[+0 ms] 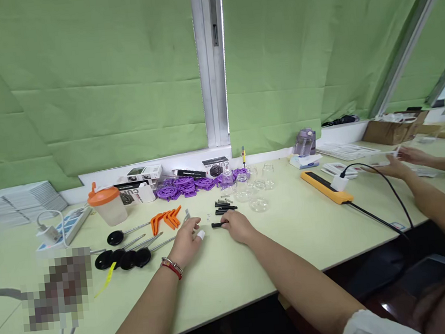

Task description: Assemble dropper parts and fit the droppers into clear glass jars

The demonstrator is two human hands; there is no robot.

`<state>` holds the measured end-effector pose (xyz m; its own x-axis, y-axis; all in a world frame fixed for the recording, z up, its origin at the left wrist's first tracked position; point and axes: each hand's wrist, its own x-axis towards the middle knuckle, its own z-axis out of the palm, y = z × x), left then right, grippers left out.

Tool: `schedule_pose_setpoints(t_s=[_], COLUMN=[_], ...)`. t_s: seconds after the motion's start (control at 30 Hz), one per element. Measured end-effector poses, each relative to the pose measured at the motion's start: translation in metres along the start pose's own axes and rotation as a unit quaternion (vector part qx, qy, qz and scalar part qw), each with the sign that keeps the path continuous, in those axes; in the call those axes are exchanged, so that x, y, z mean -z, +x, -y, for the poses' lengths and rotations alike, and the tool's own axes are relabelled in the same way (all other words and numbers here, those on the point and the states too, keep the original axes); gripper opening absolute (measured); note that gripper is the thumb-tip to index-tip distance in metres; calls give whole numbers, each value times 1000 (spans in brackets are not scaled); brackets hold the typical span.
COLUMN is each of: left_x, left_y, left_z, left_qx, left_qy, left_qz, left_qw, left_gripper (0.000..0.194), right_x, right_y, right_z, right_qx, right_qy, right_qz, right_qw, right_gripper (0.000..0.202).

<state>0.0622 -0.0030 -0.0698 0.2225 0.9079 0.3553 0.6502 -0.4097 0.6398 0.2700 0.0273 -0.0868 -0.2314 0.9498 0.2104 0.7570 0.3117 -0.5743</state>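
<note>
My right hand (236,226) pinches a small black cylindrical part (216,224) low over the table. My left hand (187,240) is to its left, fingers apart, with a white wrap on one finger; nothing shows in its grasp. Just beyond my right hand lie several black cylinders (225,208) and some metal springs (224,199). Tiny metal pieces (208,217) lie between the hands. Orange angled parts (166,218) are left of my left hand, near rods with black round ends (128,259).
Purple plastic parts (185,187) and clear glass jars (258,204) stand at the back. An orange-lidded cup (109,208) is at left. A yellow power strip (325,187) with cables lies right. A co-worker's hands (399,164) handle a clear item at far right.
</note>
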Motion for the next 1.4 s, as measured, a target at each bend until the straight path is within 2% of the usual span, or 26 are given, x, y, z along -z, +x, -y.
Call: schedule_pose_setpoints(t_s=[0.1, 0.23, 0.3, 0.4, 0.57, 0.63, 0.73, 0.83, 0.93, 1.13, 1.4], left_x=[-3, -8, -9, -8, -4, -3, -1, 0, 0, -1, 2], left_y=[0, 0, 0, -1, -2, -2, -2, 0, 1, 0, 1], left_z=[1, -2, -5, -9, -12, -11, -9, -7, -5, -6, -10], left_qx=[7, 20, 37, 45, 16, 12, 15, 37, 52, 36, 26], left_qy=[-97, -220, -256, -278, -241, -208, -171, -167, -170, -142, -115], left_qz=[18, 19, 12, 24, 59, 59, 58, 61, 66, 70, 104], left_qw=[995, 975, 966, 959, 969, 976, 983, 983, 982, 987, 987], left_gripper=[41, 28, 25, 31, 18, 17, 16, 18, 20, 17, 15], right_x=[-5, -8, -10, -12, -10, -4, 12, 29, 38, 35, 29], right_y=[-4, -8, -8, -11, -13, -7, 13, 38, 60, 95, 111], right_z=[10, 17, 18, 21, 29, 28, 18, 1, -11, -11, -6], right_qx=[52, 80, 86, 93, 134, 131, 61, -54, -80, -45, -12], right_qy=[74, 148, 166, 184, 138, 131, 122, 18, -21, -92, -165], right_qz=[5, 26, 44, 65, 87, 72, -3, -41, -23, 40, 83], right_qw=[996, 985, 981, 976, 978, 980, 991, 998, 996, 994, 983], right_gripper=[14, 14, 13, 13, 10, 11, 15, 21, 21, 21, 26])
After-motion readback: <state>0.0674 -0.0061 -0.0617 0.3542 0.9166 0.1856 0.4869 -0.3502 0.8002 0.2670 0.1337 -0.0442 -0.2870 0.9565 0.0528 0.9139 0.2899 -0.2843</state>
